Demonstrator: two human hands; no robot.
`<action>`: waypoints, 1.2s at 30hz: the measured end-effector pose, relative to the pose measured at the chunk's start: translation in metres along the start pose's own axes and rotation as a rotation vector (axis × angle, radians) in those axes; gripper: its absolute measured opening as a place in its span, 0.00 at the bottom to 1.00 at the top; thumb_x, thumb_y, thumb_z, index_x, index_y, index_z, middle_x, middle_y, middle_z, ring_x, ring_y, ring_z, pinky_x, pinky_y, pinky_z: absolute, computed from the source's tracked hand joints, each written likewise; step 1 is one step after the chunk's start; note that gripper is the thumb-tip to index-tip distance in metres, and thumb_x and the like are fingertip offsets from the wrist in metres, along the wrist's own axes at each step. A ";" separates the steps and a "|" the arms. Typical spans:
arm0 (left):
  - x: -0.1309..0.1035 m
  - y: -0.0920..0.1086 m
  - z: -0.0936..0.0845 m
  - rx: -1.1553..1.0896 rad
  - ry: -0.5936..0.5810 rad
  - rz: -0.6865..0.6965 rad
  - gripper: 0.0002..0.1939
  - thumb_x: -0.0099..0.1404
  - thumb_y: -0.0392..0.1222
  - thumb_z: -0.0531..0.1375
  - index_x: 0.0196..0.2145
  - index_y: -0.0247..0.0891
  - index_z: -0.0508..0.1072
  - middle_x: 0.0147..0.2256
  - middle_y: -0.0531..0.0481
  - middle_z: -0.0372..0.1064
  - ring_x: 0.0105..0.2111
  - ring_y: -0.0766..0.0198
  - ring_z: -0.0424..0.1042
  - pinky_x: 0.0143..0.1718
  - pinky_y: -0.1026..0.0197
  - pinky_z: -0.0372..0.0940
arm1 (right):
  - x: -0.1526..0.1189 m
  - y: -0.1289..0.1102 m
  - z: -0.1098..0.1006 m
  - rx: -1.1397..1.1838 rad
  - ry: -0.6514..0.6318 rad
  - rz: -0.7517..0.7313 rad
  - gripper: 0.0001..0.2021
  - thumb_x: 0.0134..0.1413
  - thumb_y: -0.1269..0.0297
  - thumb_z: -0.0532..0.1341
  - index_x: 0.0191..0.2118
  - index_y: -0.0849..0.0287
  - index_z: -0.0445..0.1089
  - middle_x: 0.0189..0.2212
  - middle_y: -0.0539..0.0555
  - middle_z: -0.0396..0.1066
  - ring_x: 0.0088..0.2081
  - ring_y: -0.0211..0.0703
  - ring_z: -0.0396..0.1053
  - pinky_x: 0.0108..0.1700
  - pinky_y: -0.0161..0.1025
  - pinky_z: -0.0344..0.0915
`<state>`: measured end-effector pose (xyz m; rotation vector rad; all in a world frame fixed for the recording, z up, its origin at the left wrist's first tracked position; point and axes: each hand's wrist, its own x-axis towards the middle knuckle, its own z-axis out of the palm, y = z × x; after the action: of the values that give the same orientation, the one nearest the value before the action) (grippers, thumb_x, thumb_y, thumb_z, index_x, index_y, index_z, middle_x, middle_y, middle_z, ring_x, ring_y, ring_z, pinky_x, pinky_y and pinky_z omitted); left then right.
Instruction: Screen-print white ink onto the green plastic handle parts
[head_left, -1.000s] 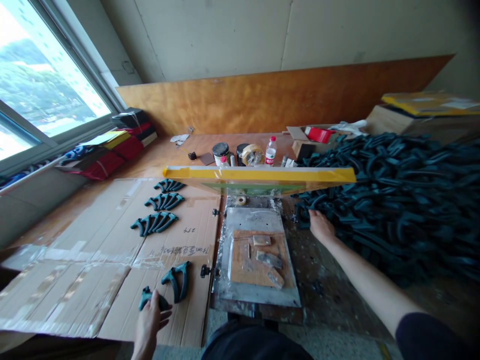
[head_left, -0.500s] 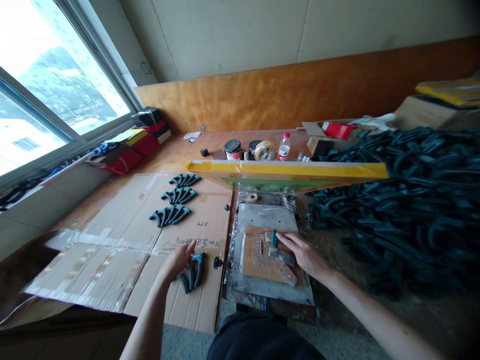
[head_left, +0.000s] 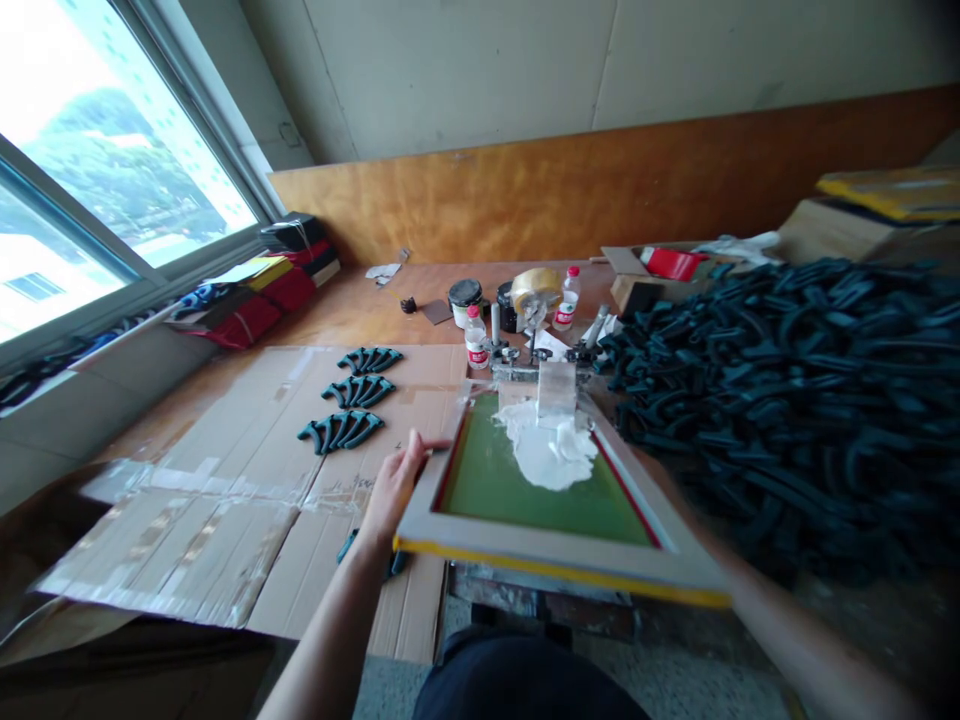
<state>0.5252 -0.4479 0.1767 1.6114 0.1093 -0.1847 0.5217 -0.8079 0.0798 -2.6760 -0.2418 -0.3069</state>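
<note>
A silk-screen frame (head_left: 547, 550) with a green mesh (head_left: 480, 490) slants down over the work plate, its near edge raised. White ink (head_left: 551, 460) lies in a thick smear on the mesh, and a flat pale squeegee (head_left: 556, 392) stands in it. My left hand (head_left: 401, 475) is closed at the frame's left edge, thumb up and fingers reaching to the rim. My right forearm (head_left: 772, 620) passes behind the frame's right side; the hand is hidden there. Dark green curved handle-like pieces (head_left: 395, 565) lie on cardboard, partly behind my left forearm.
Several rows of the curved pieces (head_left: 341, 432) lie on the cardboard sheet (head_left: 225, 500). A large heap of them (head_left: 750, 420) fills the right side. Bottles (head_left: 476, 340), a paint tub (head_left: 465, 300) and a tape roll (head_left: 536, 290) stand behind the frame.
The frame has swung down towards me, exposing its mesh and ink and covering the wooden jig. My left hand has moved from the loose pieces to the frame; my right hand has become hidden.
</note>
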 end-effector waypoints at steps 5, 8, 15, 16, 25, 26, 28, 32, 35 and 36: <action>-0.014 -0.109 -0.001 0.134 -0.011 -0.114 0.42 0.60 0.60 0.57 0.66 0.36 0.52 0.25 0.56 0.66 0.25 0.66 0.64 0.27 0.65 0.59 | 0.054 -0.029 -0.020 -0.021 0.126 -0.096 0.26 0.55 0.61 0.62 0.58 0.62 0.62 0.53 0.64 0.63 0.50 0.53 0.66 0.51 0.46 0.66; -0.007 -0.141 0.004 0.267 0.038 -0.094 0.41 0.62 0.58 0.55 0.66 0.35 0.51 0.22 0.59 0.58 0.23 0.68 0.59 0.26 0.66 0.56 | 0.070 -0.062 -0.008 -0.151 -0.081 -0.176 0.18 0.50 0.67 0.66 0.47 0.60 0.67 0.43 0.59 0.68 0.46 0.51 0.67 0.47 0.42 0.66; -0.001 -0.146 0.000 0.347 -0.006 -0.132 0.37 0.63 0.58 0.52 0.63 0.35 0.57 0.24 0.56 0.61 0.25 0.66 0.60 0.27 0.65 0.56 | 0.009 -0.079 0.017 -0.284 -0.210 -0.494 0.07 0.55 0.78 0.57 0.31 0.60 0.66 0.30 0.54 0.69 0.36 0.45 0.66 0.35 0.37 0.61; -0.001 -0.147 -0.001 0.343 -0.008 -0.133 0.37 0.63 0.58 0.52 0.64 0.35 0.56 0.25 0.56 0.62 0.25 0.65 0.61 0.28 0.64 0.57 | 0.002 -0.079 0.014 -0.268 -0.217 -0.585 0.08 0.55 0.79 0.55 0.31 0.60 0.66 0.29 0.54 0.68 0.36 0.45 0.66 0.34 0.37 0.61; -0.002 -0.147 0.000 0.260 0.014 -0.143 0.37 0.62 0.60 0.55 0.63 0.36 0.58 0.25 0.56 0.64 0.25 0.66 0.64 0.26 0.66 0.58 | 0.001 -0.078 0.006 -0.109 -0.150 -0.625 0.08 0.53 0.77 0.55 0.34 0.61 0.69 0.31 0.55 0.70 0.38 0.46 0.66 0.37 0.39 0.63; -0.003 -0.146 0.000 0.234 0.013 -0.145 0.37 0.61 0.59 0.55 0.63 0.37 0.58 0.25 0.56 0.64 0.24 0.67 0.63 0.26 0.66 0.58 | -0.006 -0.077 0.010 -0.112 -0.089 -0.664 0.10 0.54 0.78 0.53 0.36 0.62 0.70 0.33 0.57 0.71 0.39 0.47 0.66 0.38 0.40 0.63; -0.004 -0.144 0.001 0.194 0.014 -0.154 0.38 0.61 0.60 0.56 0.63 0.37 0.57 0.25 0.57 0.64 0.24 0.67 0.63 0.25 0.66 0.57 | -0.019 -0.074 0.015 -0.083 -0.052 -0.742 0.13 0.55 0.78 0.51 0.40 0.63 0.71 0.35 0.58 0.71 0.40 0.47 0.66 0.39 0.41 0.65; -0.005 -0.138 0.002 0.162 0.023 -0.169 0.40 0.59 0.61 0.57 0.62 0.35 0.58 0.25 0.56 0.66 0.23 0.67 0.64 0.24 0.66 0.57 | -0.003 -0.073 0.004 0.004 -0.176 -0.612 0.07 0.57 0.72 0.57 0.39 0.58 0.71 0.33 0.54 0.71 0.38 0.45 0.68 0.39 0.39 0.66; -0.009 -0.119 0.001 0.127 0.005 -0.181 0.43 0.57 0.61 0.59 0.63 0.36 0.56 0.24 0.56 0.67 0.23 0.66 0.65 0.24 0.66 0.57 | 0.042 -0.079 -0.010 -0.006 -0.164 -0.414 0.15 0.56 0.67 0.62 0.50 0.53 0.69 0.38 0.52 0.72 0.40 0.44 0.69 0.41 0.38 0.66; -0.011 -0.109 0.001 0.109 -0.003 -0.187 0.44 0.57 0.61 0.60 0.64 0.37 0.55 0.25 0.56 0.68 0.23 0.66 0.65 0.24 0.66 0.58 | 0.058 -0.081 -0.016 -0.041 -0.151 -0.348 0.20 0.56 0.64 0.63 0.54 0.51 0.67 0.39 0.52 0.71 0.39 0.44 0.70 0.40 0.38 0.66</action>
<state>0.4948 -0.4429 0.0718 1.7092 0.2517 -0.3417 0.5573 -0.7357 0.1406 -2.6920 -0.7592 -0.2144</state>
